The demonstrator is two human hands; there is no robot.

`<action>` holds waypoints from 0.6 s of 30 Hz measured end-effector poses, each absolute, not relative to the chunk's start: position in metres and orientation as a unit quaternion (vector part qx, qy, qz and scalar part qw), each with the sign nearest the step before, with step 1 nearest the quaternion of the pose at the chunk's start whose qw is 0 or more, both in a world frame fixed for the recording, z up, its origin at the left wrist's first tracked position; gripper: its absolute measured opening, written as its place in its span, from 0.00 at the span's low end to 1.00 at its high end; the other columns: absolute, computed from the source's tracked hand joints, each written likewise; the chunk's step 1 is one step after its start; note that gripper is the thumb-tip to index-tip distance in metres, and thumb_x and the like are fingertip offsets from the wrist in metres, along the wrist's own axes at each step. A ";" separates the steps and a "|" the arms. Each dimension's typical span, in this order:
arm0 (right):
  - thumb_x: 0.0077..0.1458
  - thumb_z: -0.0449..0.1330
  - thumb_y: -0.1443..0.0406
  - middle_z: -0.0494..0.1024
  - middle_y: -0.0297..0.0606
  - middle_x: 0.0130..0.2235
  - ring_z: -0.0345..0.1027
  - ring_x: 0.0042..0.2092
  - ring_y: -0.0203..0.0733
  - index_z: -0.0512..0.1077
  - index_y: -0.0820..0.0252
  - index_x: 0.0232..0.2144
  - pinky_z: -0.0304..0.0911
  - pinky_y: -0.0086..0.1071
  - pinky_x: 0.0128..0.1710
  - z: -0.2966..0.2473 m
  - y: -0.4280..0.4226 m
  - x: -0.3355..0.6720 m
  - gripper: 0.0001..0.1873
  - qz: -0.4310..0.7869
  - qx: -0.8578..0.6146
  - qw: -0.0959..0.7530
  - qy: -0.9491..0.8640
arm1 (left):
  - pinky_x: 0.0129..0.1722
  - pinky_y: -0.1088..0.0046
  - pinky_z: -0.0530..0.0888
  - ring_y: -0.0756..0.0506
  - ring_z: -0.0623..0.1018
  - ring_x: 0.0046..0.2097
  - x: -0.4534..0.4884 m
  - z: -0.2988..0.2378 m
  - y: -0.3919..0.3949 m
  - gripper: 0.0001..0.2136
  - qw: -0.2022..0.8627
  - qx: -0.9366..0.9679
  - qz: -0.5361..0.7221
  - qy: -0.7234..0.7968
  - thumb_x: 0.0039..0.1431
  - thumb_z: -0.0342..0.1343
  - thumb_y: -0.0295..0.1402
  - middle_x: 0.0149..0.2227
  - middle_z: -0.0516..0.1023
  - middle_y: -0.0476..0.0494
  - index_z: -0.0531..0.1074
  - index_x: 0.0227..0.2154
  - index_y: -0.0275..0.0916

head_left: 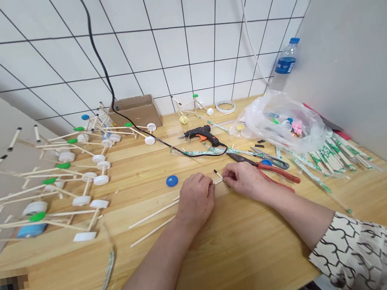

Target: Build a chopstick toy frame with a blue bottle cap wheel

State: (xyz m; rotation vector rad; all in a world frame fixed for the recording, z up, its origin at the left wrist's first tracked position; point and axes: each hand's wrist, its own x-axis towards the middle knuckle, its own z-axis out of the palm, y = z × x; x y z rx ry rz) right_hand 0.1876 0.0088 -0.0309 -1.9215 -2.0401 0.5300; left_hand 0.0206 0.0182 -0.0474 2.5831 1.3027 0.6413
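Note:
Two long thin wooden sticks, likely chopsticks (153,216), lie on the table and run under my left hand (197,198). Its fingers are curled closed over them, and the stick ends come out to the right. My right hand (242,179) is pinched beside those ends, at a short stick with a black tip (218,174) that stands up at a slant. What exactly its fingertips grip is partly hidden. A blue bottle cap (172,181) lies just beyond my left hand. Red-handled pliers (280,173) lie partly behind my right wrist.
Several stick models with bottle-cap wheels (101,179) fill the left side. A glue gun (204,135) with a black cord lies at centre back. Scissors (271,156), a plastic bag (278,121), wrapped chopsticks (336,153), a water bottle (284,68) and a cardboard box (139,112) are also there.

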 end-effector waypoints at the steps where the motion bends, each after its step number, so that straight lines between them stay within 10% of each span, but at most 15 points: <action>1: 0.47 0.54 0.69 0.76 0.33 0.24 0.64 0.26 0.35 0.73 0.58 0.26 0.53 0.26 0.25 -0.030 0.009 0.187 0.08 0.183 -0.667 0.145 -0.708 | 0.35 0.69 0.67 0.45 0.71 0.34 0.021 -0.047 0.018 0.07 0.089 0.868 0.216 0.437 0.56 0.48 0.27 0.30 0.73 0.44 0.70 0.26 0.38; 18: 0.47 0.54 0.69 0.76 0.34 0.24 0.64 0.26 0.34 0.73 0.59 0.25 0.51 0.26 0.25 -0.034 0.009 0.189 0.07 0.186 -0.662 0.161 -0.708 | 0.37 0.68 0.68 0.44 0.71 0.35 0.020 -0.046 0.018 0.06 0.105 0.866 0.216 0.439 0.56 0.50 0.28 0.30 0.73 0.43 0.71 0.27 0.37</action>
